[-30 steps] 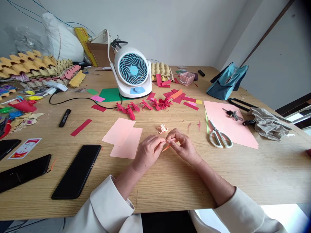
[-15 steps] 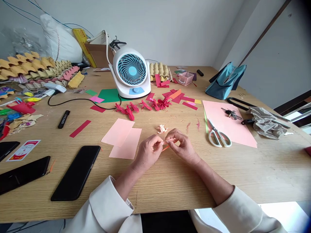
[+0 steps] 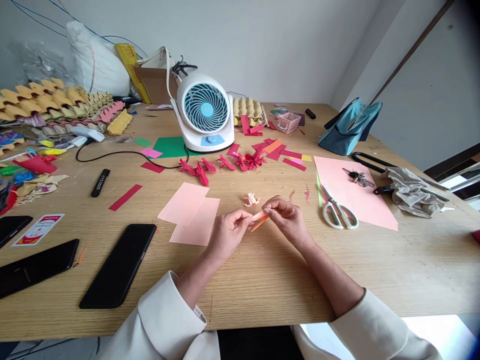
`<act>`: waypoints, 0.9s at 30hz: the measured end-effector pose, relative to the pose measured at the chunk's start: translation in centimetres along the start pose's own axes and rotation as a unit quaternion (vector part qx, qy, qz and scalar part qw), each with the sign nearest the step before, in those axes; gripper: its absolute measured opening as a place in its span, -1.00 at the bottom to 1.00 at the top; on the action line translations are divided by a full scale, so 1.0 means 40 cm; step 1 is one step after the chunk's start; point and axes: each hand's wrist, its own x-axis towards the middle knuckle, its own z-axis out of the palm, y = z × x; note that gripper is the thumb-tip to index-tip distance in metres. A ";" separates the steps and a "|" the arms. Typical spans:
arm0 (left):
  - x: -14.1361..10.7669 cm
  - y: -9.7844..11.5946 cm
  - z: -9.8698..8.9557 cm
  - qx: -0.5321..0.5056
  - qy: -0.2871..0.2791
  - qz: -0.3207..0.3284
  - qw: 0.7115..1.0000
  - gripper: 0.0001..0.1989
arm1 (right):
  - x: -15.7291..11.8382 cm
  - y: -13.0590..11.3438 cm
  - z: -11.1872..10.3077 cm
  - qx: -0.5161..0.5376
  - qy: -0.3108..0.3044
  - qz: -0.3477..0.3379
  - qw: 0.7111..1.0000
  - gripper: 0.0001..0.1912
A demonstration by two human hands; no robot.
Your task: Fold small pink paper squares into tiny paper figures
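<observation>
My left hand (image 3: 228,233) pinches one end of a small peach paper strip (image 3: 258,216) above the table. At its other end, the thumb and fingers of my right hand (image 3: 288,221) are closed on the same strip. A thin orange sliver (image 3: 259,225) slants down below it, near my right fingertips; whether it is part of the paper I cannot tell. Just beyond my hands lies a crumpled pale pink paper flower (image 3: 251,199). Two overlapping pale pink paper sheets (image 3: 195,227) lie left of my left hand. White-handled scissors (image 3: 339,212) rest to the right.
A white fan (image 3: 207,112) stands at the back, with red paper flowers (image 3: 225,162) in front of it. Phones (image 3: 119,265) and a black marker (image 3: 100,183) lie on the left. Keys (image 3: 359,177) sit on a pink sheet (image 3: 375,212), near a blue bag (image 3: 348,127).
My right hand has moved slightly right, away from my left. More of the peach strip shows between my fingers, and the orange sliver now points down.
</observation>
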 end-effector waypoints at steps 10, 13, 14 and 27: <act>0.006 -0.008 -0.005 0.009 -0.014 -0.002 1.000 -0.75 | 0.001 -0.009 -0.005 -0.024 0.007 0.010 1.000 -0.78; 0.003 -0.006 -0.005 -0.002 -0.009 -0.005 1.000 -0.74 | -0.001 0.003 -0.001 0.005 0.007 0.030 1.000 -0.80; 0.002 -0.006 -0.004 -0.007 -0.007 -0.008 1.000 -0.73 | -0.001 0.006 0.001 0.016 0.004 0.038 0.999 -0.79; 0.004 0.012 0.012 0.059 -0.008 0.084 0.995 -0.86 | -0.006 -0.023 0.008 -0.044 -0.073 -0.023 0.996 -0.77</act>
